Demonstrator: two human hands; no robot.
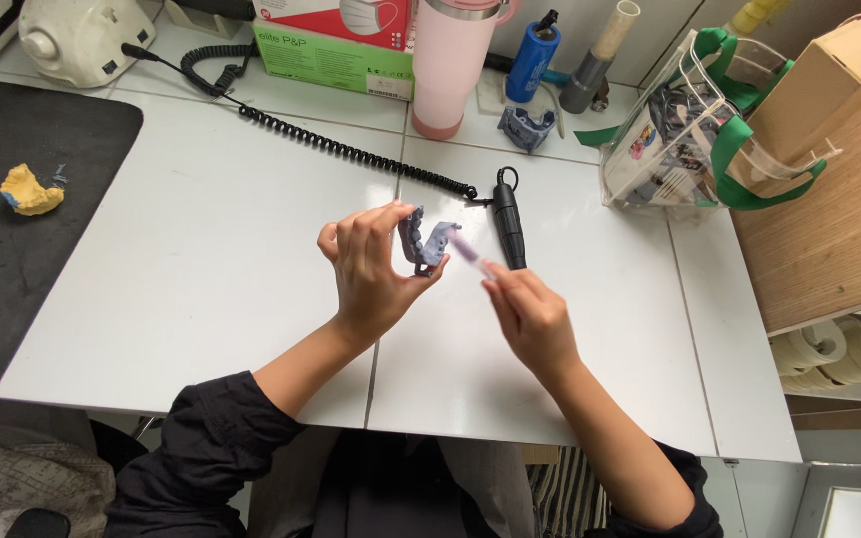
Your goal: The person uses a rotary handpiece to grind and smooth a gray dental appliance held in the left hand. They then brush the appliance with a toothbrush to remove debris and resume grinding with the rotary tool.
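Observation:
My left hand [371, 264] holds a small blue-grey dental arch model [424, 239] upright between thumb and fingers, above the white tiled table [201, 269]. My right hand [530, 317] grips a thin pale-violet stick-like tool [470, 251], its tip pointing at the model and close to its right side. Both sleeves are black. Just behind the hands lies a black handpiece [508, 217] on a coiled black cord [351, 151].
A black mat [12, 229] at left carries a yellow cast [30, 189]. At the back stand a pink tumbler [450, 65], green box [331, 58], blue bottle [533, 58] and another blue-grey model [527, 128]. A clear bag with green handles [695, 130] and wooden shelf [839, 209] sit right.

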